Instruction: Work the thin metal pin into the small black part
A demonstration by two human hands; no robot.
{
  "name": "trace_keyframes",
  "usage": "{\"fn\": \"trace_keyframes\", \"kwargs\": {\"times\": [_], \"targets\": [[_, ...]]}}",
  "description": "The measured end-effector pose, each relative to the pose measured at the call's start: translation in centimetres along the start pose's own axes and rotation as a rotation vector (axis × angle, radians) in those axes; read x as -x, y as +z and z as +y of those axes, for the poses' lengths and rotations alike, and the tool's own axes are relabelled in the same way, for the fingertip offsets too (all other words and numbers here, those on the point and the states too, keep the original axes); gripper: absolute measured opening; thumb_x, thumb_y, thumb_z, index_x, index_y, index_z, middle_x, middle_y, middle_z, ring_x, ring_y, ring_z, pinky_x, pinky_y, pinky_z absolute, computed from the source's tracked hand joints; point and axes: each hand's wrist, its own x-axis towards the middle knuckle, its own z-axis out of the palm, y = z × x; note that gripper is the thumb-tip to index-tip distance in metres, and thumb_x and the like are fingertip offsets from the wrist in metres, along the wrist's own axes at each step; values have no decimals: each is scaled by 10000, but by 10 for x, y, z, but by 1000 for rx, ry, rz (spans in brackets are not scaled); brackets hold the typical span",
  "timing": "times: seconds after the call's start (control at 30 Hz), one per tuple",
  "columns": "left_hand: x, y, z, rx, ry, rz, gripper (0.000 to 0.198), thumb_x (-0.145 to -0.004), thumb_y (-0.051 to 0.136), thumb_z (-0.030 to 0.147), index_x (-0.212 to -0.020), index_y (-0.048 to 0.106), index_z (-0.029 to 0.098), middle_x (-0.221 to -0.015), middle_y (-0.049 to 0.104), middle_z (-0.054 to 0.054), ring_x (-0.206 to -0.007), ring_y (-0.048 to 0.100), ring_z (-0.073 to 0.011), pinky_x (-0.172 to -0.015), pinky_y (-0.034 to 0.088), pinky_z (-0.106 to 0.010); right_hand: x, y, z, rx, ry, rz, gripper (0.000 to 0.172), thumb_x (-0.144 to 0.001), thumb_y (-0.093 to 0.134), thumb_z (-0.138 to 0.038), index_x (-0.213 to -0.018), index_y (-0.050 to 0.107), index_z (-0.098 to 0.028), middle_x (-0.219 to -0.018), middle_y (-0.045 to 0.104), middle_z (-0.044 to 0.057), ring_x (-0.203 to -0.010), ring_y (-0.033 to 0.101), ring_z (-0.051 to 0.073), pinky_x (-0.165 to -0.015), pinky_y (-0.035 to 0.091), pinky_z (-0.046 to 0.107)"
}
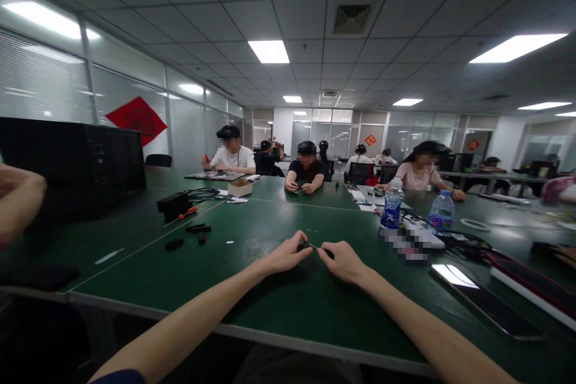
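Observation:
Over the middle of the green table (270,306), my left hand (287,253) is closed around a small dark part (305,246). My right hand (342,260) grips the dark handle of a screwdriver (330,254), its thin metal shaft pointing left at the part. The shaft's tip is too small to make out, so contact cannot be told. Left of my hands lie several small black pieces (198,228) and a black oval piece (174,244). A small white scrap (230,242) is between them and my left hand.
A black box (173,206), an orange screwdriver (188,213) and cables stand back left, near a small carton (240,188). At right are two bottles (392,204), cables and a phone (486,303). People sit across the table; another person's arm (18,201) is at far left.

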Motion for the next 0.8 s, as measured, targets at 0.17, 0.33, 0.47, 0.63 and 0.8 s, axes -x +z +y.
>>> {"fn": "trace_keyframes", "kwargs": {"times": [0.17, 0.33, 0.47, 0.63, 0.8], "targets": [[0, 0, 1, -15, -15, 39, 335, -853, 442, 459, -1027, 471, 174, -775, 562, -3, -680, 503, -133, -627, 382, -246, 0, 0, 3, -2, 35, -7, 407, -935, 347, -418, -742, 614, -180, -658, 608, 16, -563, 527, 120, -578, 338, 225], [-1, -2, 3, -57, -20, 91, 323, -852, 439, 437, -1007, 517, 164, -802, 590, -18, -706, 528, -143, -664, 404, -260, 0, -1, 2, -37, 65, -50, 414, -937, 342, -425, -748, 617, -179, -663, 617, 18, -570, 541, 120, -589, 359, 226], [0, -3, 6, -76, -3, 97, 317, -853, 436, 432, -995, 537, 167, -843, 607, -25, -735, 547, -145, -668, 409, -254, 0, -2, 0, -40, 86, -65, 423, -936, 342, -437, -736, 609, -177, -661, 617, 19, -563, 538, 120, -584, 361, 230], [0, -2, 5, -135, 15, 121, 297, -852, 443, 419, -972, 557, 172, -840, 619, -28, -734, 557, -148, -657, 406, -247, -1, 0, 2, -9, 76, -71, 418, -932, 345, -435, -736, 618, -186, -671, 626, 21, -573, 546, 126, -582, 357, 235], [1, -2, 4, -214, 57, 143, 277, -858, 443, 393, -981, 562, 175, -822, 620, -35, -724, 560, -157, -648, 397, -247, -1, 0, 3, 21, 83, -81, 430, -930, 344, -442, -729, 627, -187, -679, 639, 30, -576, 555, 136, -590, 362, 245]]}}
